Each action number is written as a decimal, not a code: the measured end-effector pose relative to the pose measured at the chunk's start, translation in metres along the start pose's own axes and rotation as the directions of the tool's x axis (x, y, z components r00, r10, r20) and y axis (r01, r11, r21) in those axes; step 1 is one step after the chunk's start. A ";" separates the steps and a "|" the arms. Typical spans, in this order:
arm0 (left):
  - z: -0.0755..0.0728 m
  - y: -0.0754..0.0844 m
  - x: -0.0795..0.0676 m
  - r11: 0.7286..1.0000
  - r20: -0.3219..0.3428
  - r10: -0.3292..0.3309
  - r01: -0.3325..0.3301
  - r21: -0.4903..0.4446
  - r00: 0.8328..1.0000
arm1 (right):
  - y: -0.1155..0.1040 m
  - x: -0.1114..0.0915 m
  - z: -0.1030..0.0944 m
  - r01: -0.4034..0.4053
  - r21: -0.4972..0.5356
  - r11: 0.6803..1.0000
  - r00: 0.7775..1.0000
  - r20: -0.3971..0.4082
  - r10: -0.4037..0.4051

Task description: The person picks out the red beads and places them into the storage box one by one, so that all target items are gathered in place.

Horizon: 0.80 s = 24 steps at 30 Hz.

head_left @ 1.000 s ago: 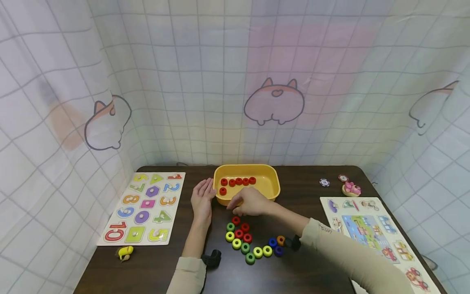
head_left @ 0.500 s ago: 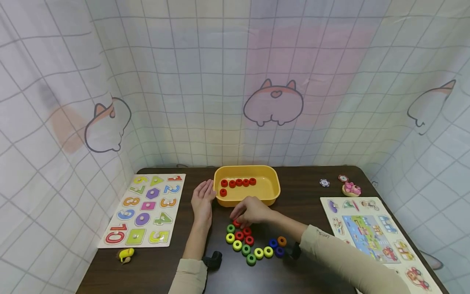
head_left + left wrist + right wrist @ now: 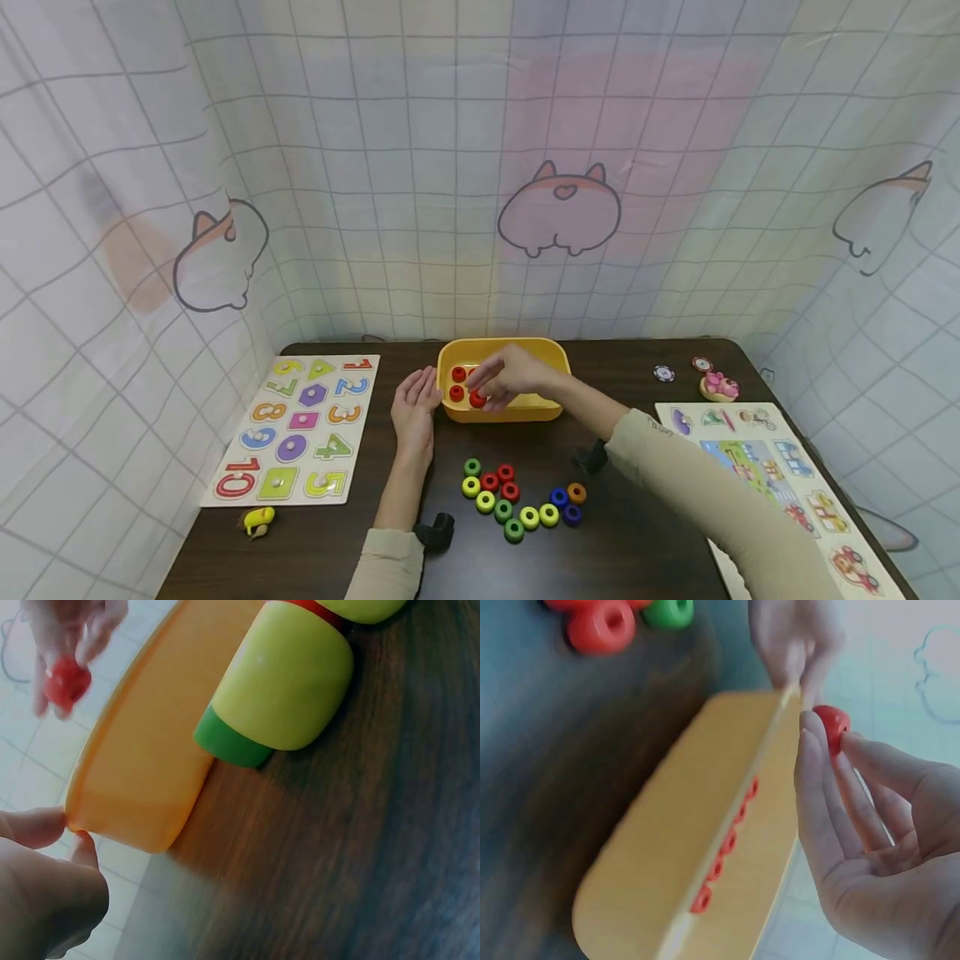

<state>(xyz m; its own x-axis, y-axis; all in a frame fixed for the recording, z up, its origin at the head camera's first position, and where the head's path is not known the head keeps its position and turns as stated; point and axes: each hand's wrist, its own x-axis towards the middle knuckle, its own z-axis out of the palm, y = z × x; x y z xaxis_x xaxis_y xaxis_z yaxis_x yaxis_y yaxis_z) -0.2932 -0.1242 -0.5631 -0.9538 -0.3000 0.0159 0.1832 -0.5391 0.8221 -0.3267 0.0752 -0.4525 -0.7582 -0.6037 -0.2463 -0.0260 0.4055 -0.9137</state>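
Observation:
A yellow tray (image 3: 542, 410) stands at the back of the table with several red beads (image 3: 457, 374) inside, along its left and far side. My left hand (image 3: 413, 412) is at the tray's left end; in the left wrist view its thumb and a finger (image 3: 36, 827) pinch the rim. My right hand (image 3: 512, 372) is over the tray, hiding some beads, and pinches a red bead (image 3: 832, 727) between thumb and fingertips. In front of the tray lie several loose beads in green, yellow (image 3: 485, 502), red (image 3: 506, 473), blue and orange (image 3: 576, 492).
To the left lies a number puzzle board (image 3: 288, 433) with a small yellow toy (image 3: 258, 520) below it. At right are a picture puzzle board (image 3: 757, 458), a pink toy (image 3: 719, 386) and two poker chips (image 3: 663, 373). A patterned curtain (image 3: 420, 208) surrounds the table.
My right hand has picked up a red bead from the far end of the loose beads and carried it up over the tray. My left hand stays at the tray's left end.

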 end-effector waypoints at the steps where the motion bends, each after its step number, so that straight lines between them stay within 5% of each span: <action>1: 0.000 0.000 0.000 1.000 -0.004 -0.003 0.003 0.001 1.000 | -0.001 0.005 -0.003 -0.012 0.005 1.000 1.000 -0.015 0.012; 12: -0.003 -0.005 -0.003 1.000 -0.010 -0.005 0.005 -0.012 1.000 | 0.033 0.058 0.002 -0.143 0.024 0.989 0.976 -0.163 0.145; 18: 0.000 -0.003 -0.003 1.000 -0.004 -0.017 0.017 -0.011 1.000 | 0.043 0.063 0.008 -0.087 -0.054 0.995 0.977 -0.200 0.074; 24: 0.000 0.002 0.000 1.000 0.010 -0.001 0.001 0.002 1.000 | 0.018 0.041 0.003 0.006 -0.105 0.994 0.985 -0.173 -0.024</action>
<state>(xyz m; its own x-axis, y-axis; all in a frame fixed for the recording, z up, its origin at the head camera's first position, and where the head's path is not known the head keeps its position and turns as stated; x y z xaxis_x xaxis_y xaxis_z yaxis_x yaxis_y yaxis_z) -0.2928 -0.1256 -0.5612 -0.9562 -0.2919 0.0204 0.1818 -0.5380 0.8231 -0.3563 0.0555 -0.4805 -0.8585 -0.4858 -0.1644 -0.0992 0.4717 -0.8761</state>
